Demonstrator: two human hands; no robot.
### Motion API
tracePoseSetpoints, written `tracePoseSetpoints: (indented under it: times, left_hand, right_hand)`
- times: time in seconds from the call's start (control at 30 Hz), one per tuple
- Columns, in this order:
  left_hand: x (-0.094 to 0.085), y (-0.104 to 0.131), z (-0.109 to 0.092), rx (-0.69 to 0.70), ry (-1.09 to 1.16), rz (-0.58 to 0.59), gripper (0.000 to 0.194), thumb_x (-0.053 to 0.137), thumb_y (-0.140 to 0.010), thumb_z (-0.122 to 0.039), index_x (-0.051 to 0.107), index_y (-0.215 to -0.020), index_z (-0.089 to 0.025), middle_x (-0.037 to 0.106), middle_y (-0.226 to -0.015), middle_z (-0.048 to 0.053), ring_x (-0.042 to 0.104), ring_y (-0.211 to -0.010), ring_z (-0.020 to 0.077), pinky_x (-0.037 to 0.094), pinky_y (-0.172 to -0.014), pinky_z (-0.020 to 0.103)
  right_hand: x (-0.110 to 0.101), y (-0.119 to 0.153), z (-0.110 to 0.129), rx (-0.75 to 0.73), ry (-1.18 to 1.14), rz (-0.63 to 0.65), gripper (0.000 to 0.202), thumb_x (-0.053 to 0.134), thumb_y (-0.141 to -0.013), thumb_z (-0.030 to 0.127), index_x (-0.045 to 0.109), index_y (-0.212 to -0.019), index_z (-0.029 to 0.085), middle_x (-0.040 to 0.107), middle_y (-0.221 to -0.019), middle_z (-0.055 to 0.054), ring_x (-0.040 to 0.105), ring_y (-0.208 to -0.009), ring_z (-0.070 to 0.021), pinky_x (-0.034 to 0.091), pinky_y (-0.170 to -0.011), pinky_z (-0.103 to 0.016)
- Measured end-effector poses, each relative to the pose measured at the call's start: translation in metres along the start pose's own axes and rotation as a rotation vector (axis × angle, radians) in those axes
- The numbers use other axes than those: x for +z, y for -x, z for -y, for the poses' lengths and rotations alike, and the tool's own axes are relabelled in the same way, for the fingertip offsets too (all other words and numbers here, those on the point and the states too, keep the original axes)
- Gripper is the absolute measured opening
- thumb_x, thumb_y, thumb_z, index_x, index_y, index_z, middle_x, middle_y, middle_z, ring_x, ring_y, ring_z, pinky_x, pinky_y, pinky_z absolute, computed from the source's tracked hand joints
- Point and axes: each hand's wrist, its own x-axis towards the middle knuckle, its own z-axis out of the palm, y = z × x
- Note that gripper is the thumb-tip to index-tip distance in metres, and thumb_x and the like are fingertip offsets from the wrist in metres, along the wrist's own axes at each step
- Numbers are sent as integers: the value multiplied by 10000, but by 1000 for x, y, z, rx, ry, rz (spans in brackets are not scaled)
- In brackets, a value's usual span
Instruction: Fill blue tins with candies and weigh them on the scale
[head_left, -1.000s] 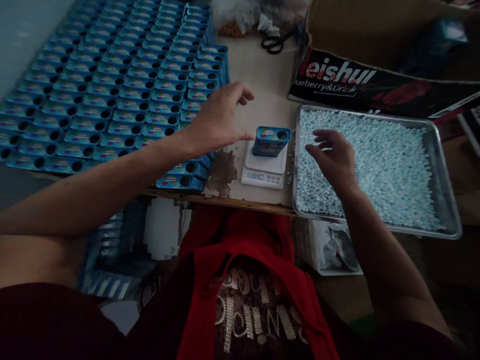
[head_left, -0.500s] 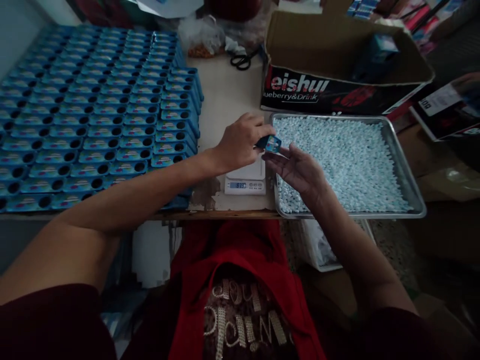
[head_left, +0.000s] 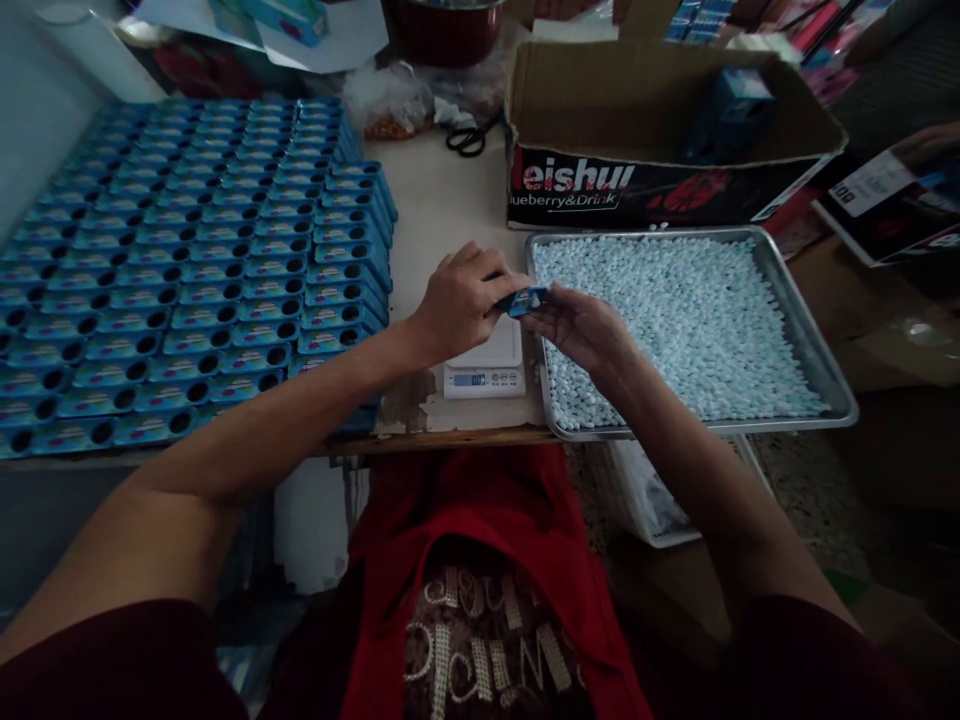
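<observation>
My left hand [head_left: 466, 300] is closed around a small blue box [head_left: 526, 301], held above a white digital scale [head_left: 484, 375]. The box's end points right, toward my right hand [head_left: 581, 325]. The fingertips of my right hand touch that end, with the thumb on top and the fingers beneath. On the scale the display seems to read zero. To the right lies a metal tray [head_left: 846, 405] filled with pale blue-white pellets [head_left: 675, 320]. Rows of blue boxes [head_left: 191, 285], each with a dark round hole, cover the left side of the table.
Behind the tray stands an open cardboard carton [head_left: 637, 190] with a blue box [head_left: 731, 115] inside. Black scissors [head_left: 466, 141] and a plastic bag [head_left: 390, 100] lie at the back. The table's wooden edge [head_left: 450, 439] runs before me. A person's hand shows at far right.
My right hand has closed onto the end of the blue box, which has tilted flatter. The scale's display has dropped to about zero. The camera view has shifted slightly.
</observation>
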Motion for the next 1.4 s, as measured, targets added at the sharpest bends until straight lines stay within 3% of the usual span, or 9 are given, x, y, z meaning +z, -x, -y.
tracePoseSetpoints:
  times: [0.27, 0.47, 0.67, 0.77, 0.87, 1.0, 1.17, 1.27, 1.4]
  left_hand:
    - [12, 4, 6, -65, -6, -67, 430, 754, -915, -102, 830, -1309, -258, 753, -1196, 116, 678, -1170, 367, 566, -1058, 516]
    - [18, 4, 4, -179, 233, -154, 310, 842, -852, -101, 775, -1121, -238, 749, -1130, 77, 720, -1100, 303, 602, -997, 449]
    - [26, 6, 6, -461, 789, -161, 466, 1030, -759, -392, 701, -1055, -246, 745, -1086, 44, 712, -1025, 245, 618, -792, 317]
    - [30, 7, 10, -530, 906, -146, 528, 1044, -672, -321, 682, -1048, -242, 745, -1039, 22, 704, -991, 222, 608, -794, 292]
    - [24, 0, 27, -544, 945, -138, 516, 996, -648, -212, 654, -1033, -237, 745, -1011, 8, 719, -961, 207, 611, -840, 298]
    - [-10, -39, 91, -514, 792, -247, 520, 923, -660, -135, 663, -1101, -229, 764, -1064, 23, 745, -1024, 228, 643, -946, 353]
    - [-66, -122, 234, -414, 489, -305, 586, 983, -630, -177, 684, -1125, -268, 776, -1317, 43, 690, -1262, 276, 598, -1132, 465]
    - [-83, -154, 310, -520, 443, -151, 616, 1066, -640, -380, 657, -1086, -267, 752, -1158, -60, 611, -1146, 181, 548, -1147, 425]
    - [-93, -156, 367, -610, 408, -68, 700, 1049, -689, -654, 609, -1034, -232, 650, -903, -124, 487, -1002, 108, 463, -1155, 410]
  right_hand:
    - [1, -3, 6, 51, 102, 68, 258, 643, -1033, -44, 826, -950, 119, 878, -904, -101, 856, -771, -138, 732, -824, -196]
    - [-8, -9, 16, -196, 489, 21, 196, 870, -893, 68, 747, -974, 198, 815, -720, -12, 813, -642, -168, 674, -635, -239]
    - [6, -7, 43, -520, 1069, -45, 162, 867, -880, 237, 739, -779, 234, 706, -633, 10, 691, -597, -191, 539, -651, -336]
    - [19, -11, 57, -628, 1299, -16, 95, 908, -816, 218, 833, -758, 231, 703, -642, 3, 652, -664, -189, 478, -713, -346]
    - [14, -20, 68, -599, 1285, 74, 130, 847, -901, 342, 920, -893, 234, 710, -651, -10, 641, -631, -194, 472, -679, -347]
    - [-37, -43, 70, -706, 1340, -81, 314, 737, -963, 477, 935, -1015, 239, 799, -794, -75, 716, -694, -261, 552, -713, -412]
    - [-104, -63, 46, -733, 1385, -98, 384, 775, -950, 646, 927, -1023, 300, 866, -1149, -153, 826, -1033, -391, 663, -834, -539]
    - [-112, -58, 36, -637, 1292, -88, 346, 781, -984, 638, 928, -1082, 341, 869, -1215, -130, 852, -1105, -393, 702, -877, -538]
    - [-110, -52, 37, -565, 1235, -119, 311, 821, -959, 623, 927, -1098, 365, 885, -1215, -112, 865, -1108, -400, 718, -918, -558]
